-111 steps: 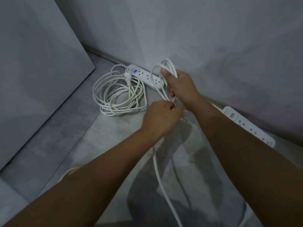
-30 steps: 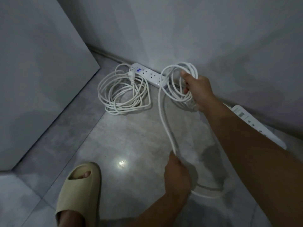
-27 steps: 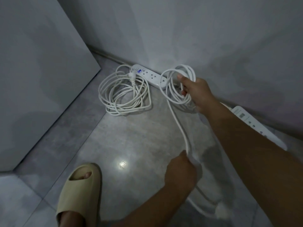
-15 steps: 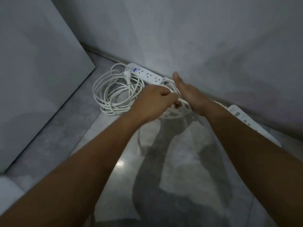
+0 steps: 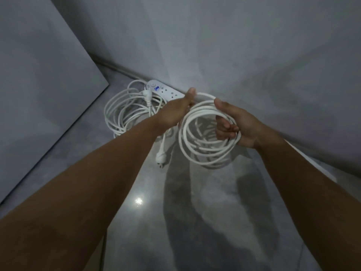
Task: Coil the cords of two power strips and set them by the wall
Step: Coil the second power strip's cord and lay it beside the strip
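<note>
My right hand [image 5: 237, 123] grips a white coiled cord [image 5: 197, 151], held above the floor as several round loops. My left hand [image 5: 175, 112] holds the coil's upper left side, thumb along the top strand. The cord's plug [image 5: 160, 158] dangles below my left wrist. On the floor behind lies the first power strip [image 5: 166, 91] against the wall, with its own coiled cord [image 5: 121, 112] beside it. The second power strip [image 5: 322, 169] lies by the wall, mostly hidden behind my right forearm.
A grey wall [image 5: 214, 45] runs across the back with a skirting line at its foot. A large grey panel [image 5: 39, 85] stands at the left. The polished grey floor [image 5: 146, 212] shows a light reflection and my arms' shadows.
The coil has been lifted higher off the floor and spread into open loops. My left hand moved from a fist over the cord to holding the coil's rim. The plug end now hangs free.
</note>
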